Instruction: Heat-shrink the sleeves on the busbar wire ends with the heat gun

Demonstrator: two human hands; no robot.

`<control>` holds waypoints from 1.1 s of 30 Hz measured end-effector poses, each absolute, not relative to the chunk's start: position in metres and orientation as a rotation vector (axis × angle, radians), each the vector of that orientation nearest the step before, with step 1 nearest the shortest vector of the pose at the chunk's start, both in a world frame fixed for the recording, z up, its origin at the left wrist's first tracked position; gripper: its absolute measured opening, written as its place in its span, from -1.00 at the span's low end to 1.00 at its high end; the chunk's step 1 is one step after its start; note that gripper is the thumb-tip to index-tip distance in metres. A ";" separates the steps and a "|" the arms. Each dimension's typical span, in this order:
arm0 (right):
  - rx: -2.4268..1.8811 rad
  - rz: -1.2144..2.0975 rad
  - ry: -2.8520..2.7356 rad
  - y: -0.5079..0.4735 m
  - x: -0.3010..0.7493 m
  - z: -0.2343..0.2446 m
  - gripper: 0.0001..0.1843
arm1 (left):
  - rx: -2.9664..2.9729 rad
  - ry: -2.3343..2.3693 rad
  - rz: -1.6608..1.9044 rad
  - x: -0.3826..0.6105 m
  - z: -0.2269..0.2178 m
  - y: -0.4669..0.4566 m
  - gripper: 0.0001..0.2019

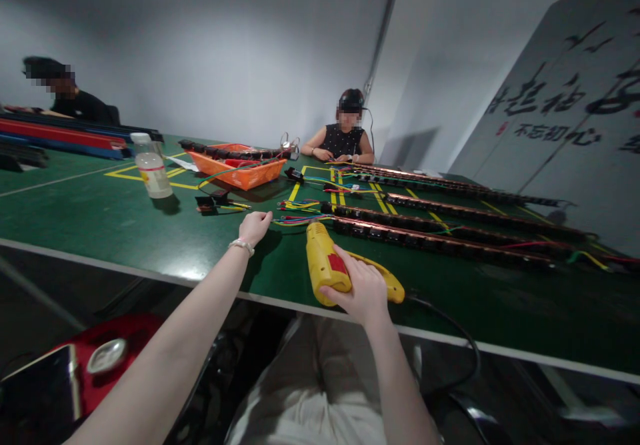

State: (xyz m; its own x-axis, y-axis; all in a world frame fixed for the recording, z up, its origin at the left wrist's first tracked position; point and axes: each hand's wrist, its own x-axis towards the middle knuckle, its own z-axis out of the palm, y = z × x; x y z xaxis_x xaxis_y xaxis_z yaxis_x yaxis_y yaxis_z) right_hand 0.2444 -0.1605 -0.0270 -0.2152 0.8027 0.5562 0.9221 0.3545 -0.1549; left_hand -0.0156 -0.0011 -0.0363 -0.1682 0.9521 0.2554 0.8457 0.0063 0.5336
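Note:
My right hand is wrapped around a yellow heat gun with a red label, held over the table's near edge. Its front end points away from me, at the coloured wires of the nearest long strip. At the tips of those wires, my left hand is closed in a pinch; the wire ends between its fingers are mostly hidden. The wires run into a long black strip with copper-coloured lines. A black cord trails from the heat gun over the table edge.
Several more wired strips lie across the green table. Left of them stand an orange basket and a bottle, with small black connectors nearby. Two people sit across the table. A red stool holds a tablet-like device.

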 end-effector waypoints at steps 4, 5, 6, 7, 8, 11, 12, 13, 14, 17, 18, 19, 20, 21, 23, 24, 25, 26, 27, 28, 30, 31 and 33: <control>-1.559 -0.347 -2.012 -0.157 0.256 -0.030 -0.18 | 1.882 2.107 0.884 -0.015 -0.035 -0.003 -0.50; -1.567 -0.357 -2.002 -0.157 0.258 -0.030 -0.18 | 1.874 2.113 0.884 -0.015 -0.034 -0.003 -0.50; -1.572 -0.366 -1.996 -0.157 0.259 -0.031 -0.18 | 1.869 2.118 0.887 -0.015 -0.034 -0.003 -0.51; -1.575 -0.375 -1.991 -0.157 0.259 -0.032 -0.17 | 1.865 2.122 0.889 -0.015 -0.034 -0.003 -0.51; -1.578 -0.384 -1.989 -0.158 0.260 -0.033 -0.17 | 1.864 2.123 0.894 -0.015 -0.033 -0.003 -0.50; -1.590 -0.419 -1.973 -0.162 0.256 -0.035 -0.15 | 1.867 2.123 0.914 -0.014 -0.032 -0.005 -0.48; -1.593 -0.432 -1.963 -0.163 0.254 -0.035 -0.14 | 1.866 2.125 0.924 -0.014 -0.031 -0.005 -0.47; -1.594 -0.446 -1.952 -0.164 0.252 -0.036 -0.13 | 1.865 2.130 0.935 -0.013 -0.031 -0.006 -0.47; -1.595 -0.457 -1.939 -0.166 0.249 -0.036 -0.12 | 1.867 2.134 0.945 -0.013 -0.031 -0.006 -0.46; -1.603 -0.469 -1.911 -0.170 0.241 -0.037 -0.06 | 1.879 2.144 0.966 -0.012 -0.031 -0.007 -0.47; -1.605 -0.464 -1.909 -0.172 0.239 -0.036 -0.04 | 1.882 2.146 0.968 -0.013 -0.031 -0.007 -0.48; -1.605 -0.454 -1.912 -0.173 0.237 -0.036 -0.02 | 1.886 2.146 0.969 -0.013 -0.031 -0.007 -0.49; -1.602 -0.437 -1.920 -0.174 0.235 -0.035 0.00 | 1.889 2.146 0.971 -0.013 -0.032 -0.007 -0.49; -1.598 -0.414 -1.935 -0.175 0.233 -0.034 0.03 | 1.891 2.146 0.973 -0.013 -0.032 -0.007 -0.49; -1.583 -0.356 -1.975 -0.177 0.228 -0.032 0.08 | 1.895 2.150 0.980 -0.013 -0.032 -0.007 -0.50; -1.574 -0.325 -1.996 -0.178 0.225 -0.030 0.10 | 1.898 2.154 0.984 -0.013 -0.032 -0.007 -0.50; -1.563 -0.294 -2.018 -0.179 0.221 -0.029 0.11 | 1.900 2.159 0.986 -0.013 -0.032 -0.007 -0.51; -1.549 -0.265 -2.037 -0.181 0.217 -0.028 0.11 | 1.902 2.167 0.987 -0.013 -0.032 -0.007 -0.51; -1.534 -0.237 -2.052 -0.182 0.212 -0.027 0.11 | 1.903 2.174 0.986 -0.013 -0.032 -0.007 -0.51; -1.518 -0.209 -2.065 -0.183 0.207 -0.026 0.12 | 1.904 2.182 0.984 -0.013 -0.033 -0.006 -0.51; -1.482 -0.152 -2.094 -0.185 0.196 -0.024 0.14 | 1.899 2.192 0.980 -0.013 -0.033 -0.006 -0.52; -1.463 -0.125 -2.108 -0.186 0.190 -0.024 0.17 | 1.897 2.194 0.981 -0.013 -0.034 -0.005 -0.52; -1.420 -0.078 -2.133 -0.187 0.179 -0.023 0.25 | 1.897 2.188 0.986 -0.014 -0.035 -0.004 -0.53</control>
State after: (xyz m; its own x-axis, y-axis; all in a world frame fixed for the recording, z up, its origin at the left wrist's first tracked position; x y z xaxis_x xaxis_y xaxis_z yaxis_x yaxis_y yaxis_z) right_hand 0.1794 -0.1871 -0.0231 -0.2741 0.8301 0.4856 0.8635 0.4348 -0.2558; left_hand -0.0136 -0.0039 -0.0349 -0.2285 0.9123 0.3399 0.8591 0.0247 0.5112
